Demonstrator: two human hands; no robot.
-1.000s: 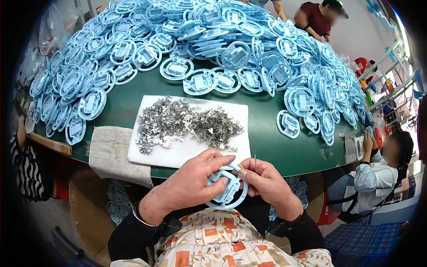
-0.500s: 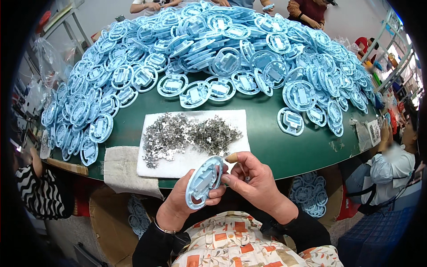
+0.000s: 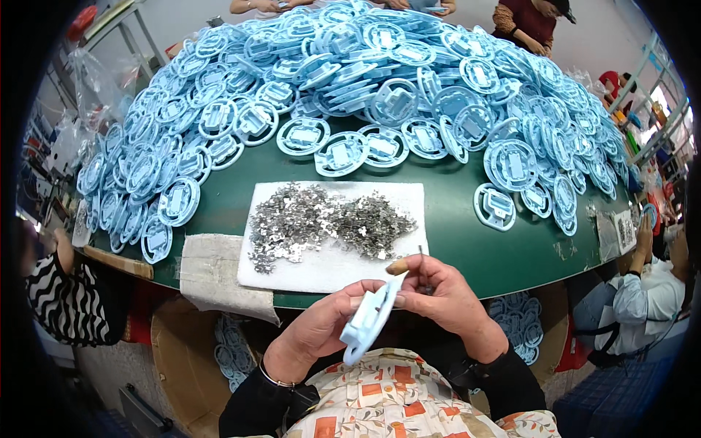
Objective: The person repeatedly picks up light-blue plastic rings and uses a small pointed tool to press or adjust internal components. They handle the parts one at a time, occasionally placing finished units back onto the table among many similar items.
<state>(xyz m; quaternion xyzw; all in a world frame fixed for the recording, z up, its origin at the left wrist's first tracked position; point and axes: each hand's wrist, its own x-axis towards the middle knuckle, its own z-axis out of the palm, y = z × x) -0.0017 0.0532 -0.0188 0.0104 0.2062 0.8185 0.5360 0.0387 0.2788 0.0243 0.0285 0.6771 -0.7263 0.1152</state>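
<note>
My left hand [image 3: 325, 328] grips a round light-blue plastic part [image 3: 369, 319], held edge-on in front of my chest. My right hand [image 3: 442, 296] pinches a thin metal tool [image 3: 420, 257] at the part's upper rim, the thumb touching the plastic. Just beyond my hands a white sheet [image 3: 328, 264] on the green table [image 3: 467, 241] carries a heap of small silvery metal pieces [image 3: 328, 223]. Behind it a big pile of the same blue round parts [image 3: 350, 95] covers most of the table.
A folded beige cloth [image 3: 219, 274] hangs over the table's near edge at the left. More blue parts [image 3: 522, 328] lie below the table at the right. Other people sit at the left [image 3: 66, 299], right [image 3: 642, 292] and far side [image 3: 533, 18].
The blue part has turned from face-up to edge-on in my left hand. My right hand has stayed at its rim. My view has tilted up, showing more of the pile.
</note>
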